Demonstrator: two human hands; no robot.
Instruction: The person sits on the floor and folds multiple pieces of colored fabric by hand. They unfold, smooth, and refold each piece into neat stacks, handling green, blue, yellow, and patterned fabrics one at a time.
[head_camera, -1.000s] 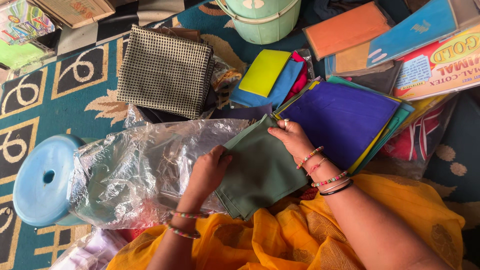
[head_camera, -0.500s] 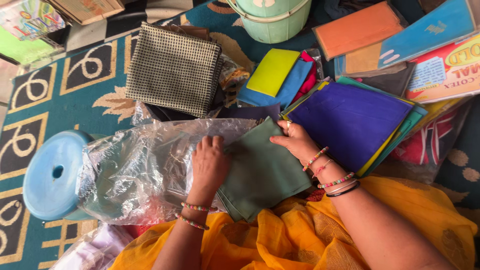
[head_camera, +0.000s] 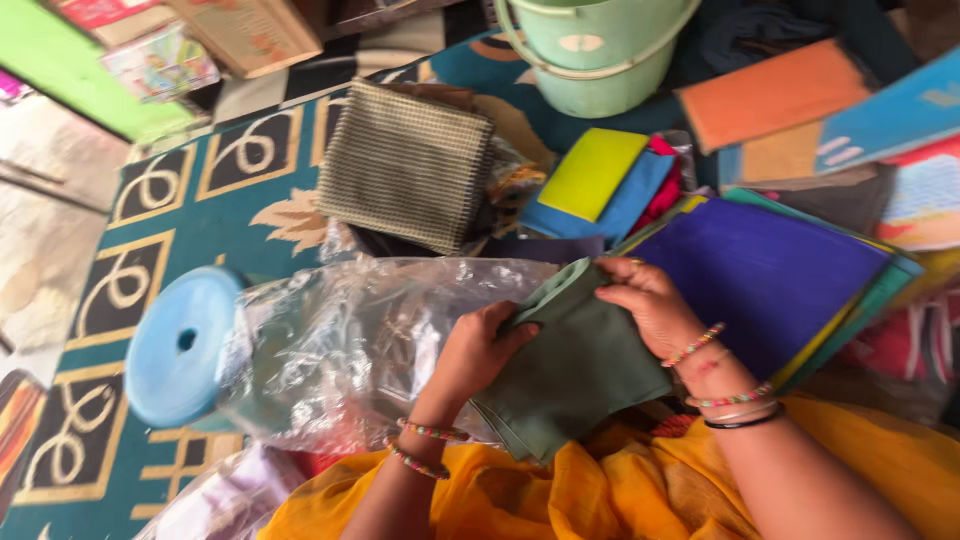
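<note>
Since half a second ago the left hand (head_camera: 478, 350) has slid off the flat of the plastic and onto the near edge of the folded grey-green cloth piece (head_camera: 575, 370), and the whole scene has drifted rightwards in the head view as the camera swung. That hand now pinches the cloth's left edge, thumb on top and fingers curled beneath, right at the mouth of the crumpled clear plastic bag (head_camera: 350, 345). The right hand (head_camera: 650, 305) grips the cloth's upper corner, fingers bent over the fold (a ring shows on one of them), with beaded bangles at the wrist.

The cloth lies across the person's lap, above the yellow-orange draped garment (head_camera: 600, 490), its left part touching the bag's opening; whether any of it is inside the plastic cannot be told. The bag sprawls over a round light-blue plastic stool (head_camera: 180, 345) on the teal patterned carpet (head_camera: 240, 200).

Just beyond the right hand sits a stack of folded cloths topped by a purple piece (head_camera: 770, 280). Farther off are a black-and-white checked folded fabric (head_camera: 405, 165), a small yellow-over-blue cloth pile (head_camera: 600, 180) and a pale green plastic bucket (head_camera: 590, 50).
</note>
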